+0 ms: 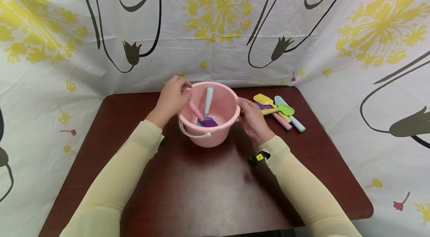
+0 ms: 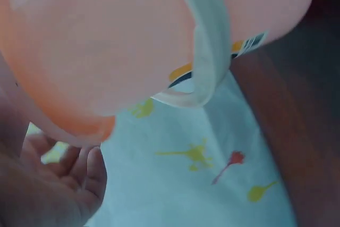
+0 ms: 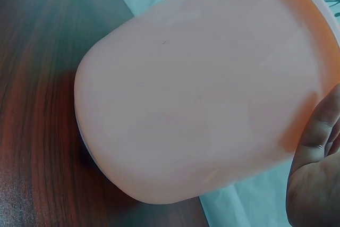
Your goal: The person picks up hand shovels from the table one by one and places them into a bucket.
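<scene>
A pink bucket (image 1: 215, 138) with a white handle (image 1: 198, 136) stands tilted toward the camera on the table. My left hand (image 1: 173, 97) is at its left rim, fingers loosely bent, close to the top of a pink-handled shovel (image 1: 196, 111). In the left wrist view the fingers (image 2: 95, 171) appear beyond the rim with nothing visible between them. That shovel has a purple blade and leans inside the bucket beside a light-blue-handled tool (image 1: 208, 100). My right hand (image 1: 252, 119) grips the right rim, its thumb (image 3: 313, 136) against the outer wall.
To the right lies a pile of toy sand tools: a yellow shovel (image 1: 263, 99), a green spoon-shaped piece (image 1: 286, 109), a blue piece (image 1: 297, 124) and a pink handle (image 1: 282, 121). A flower-patterned sheet (image 1: 215, 61) hangs behind the dark wooden table (image 1: 208, 192).
</scene>
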The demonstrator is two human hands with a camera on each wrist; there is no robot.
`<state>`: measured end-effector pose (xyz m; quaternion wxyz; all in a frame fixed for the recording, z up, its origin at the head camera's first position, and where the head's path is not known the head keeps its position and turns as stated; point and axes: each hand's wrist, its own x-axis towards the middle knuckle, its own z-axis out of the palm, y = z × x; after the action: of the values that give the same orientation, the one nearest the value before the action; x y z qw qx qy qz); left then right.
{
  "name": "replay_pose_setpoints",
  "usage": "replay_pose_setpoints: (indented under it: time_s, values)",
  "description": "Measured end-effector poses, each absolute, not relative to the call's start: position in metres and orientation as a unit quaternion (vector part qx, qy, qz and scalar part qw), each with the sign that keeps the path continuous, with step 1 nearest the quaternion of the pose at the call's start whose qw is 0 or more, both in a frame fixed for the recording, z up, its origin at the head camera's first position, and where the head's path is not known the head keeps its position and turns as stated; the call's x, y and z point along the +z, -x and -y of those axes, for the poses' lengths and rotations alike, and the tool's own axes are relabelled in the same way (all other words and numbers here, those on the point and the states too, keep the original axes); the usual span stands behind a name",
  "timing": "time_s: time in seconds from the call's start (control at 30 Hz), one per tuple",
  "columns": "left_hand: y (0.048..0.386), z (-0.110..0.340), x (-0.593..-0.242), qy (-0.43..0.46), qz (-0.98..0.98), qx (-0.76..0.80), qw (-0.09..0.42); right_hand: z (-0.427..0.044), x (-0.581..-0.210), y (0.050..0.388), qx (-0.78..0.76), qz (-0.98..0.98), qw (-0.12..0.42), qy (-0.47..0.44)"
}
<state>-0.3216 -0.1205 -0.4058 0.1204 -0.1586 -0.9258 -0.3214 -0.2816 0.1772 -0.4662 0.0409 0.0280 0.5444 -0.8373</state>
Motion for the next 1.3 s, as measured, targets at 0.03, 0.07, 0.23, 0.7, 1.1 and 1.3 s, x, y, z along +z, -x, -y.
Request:
replay_pose_setpoints:
  time_s: [0.03, 0.07, 0.23, 0.7, 1.1, 1.3]
  values:
    - [0.322, 0.125, -0.409, 0.138, 0.917, -0.353, 0.123, -0.177, -0.466, 0.281, -0.837, -0.545, 0.041, -0.028]
    - [0.322, 0.129, -0.413, 0.119, 0.908, -0.382, 0.125, -0.177, -0.466, 0.281, -0.836, -0.546, 0.042, -0.028]
    - [0.322, 0.144, -0.426, 0.041, 0.869, -0.483, 0.105, -0.18, -0.464, 0.28, -0.829, -0.556, 0.044, -0.025]
    - [0.31, 0.137, -0.445, -0.012, 0.76, -0.65, 0.019, -0.183, -0.464, 0.28, -0.816, -0.577, 0.039, -0.009]
    - [0.311, 0.132, -0.449, -0.028, 0.729, -0.684, 0.014, -0.185, -0.464, 0.279, -0.795, -0.604, 0.05, -0.016]
    - [0.311, 0.131, -0.45, -0.032, 0.708, -0.705, 0.011, -0.189, -0.462, 0.277, -0.774, -0.631, 0.051, 0.005]
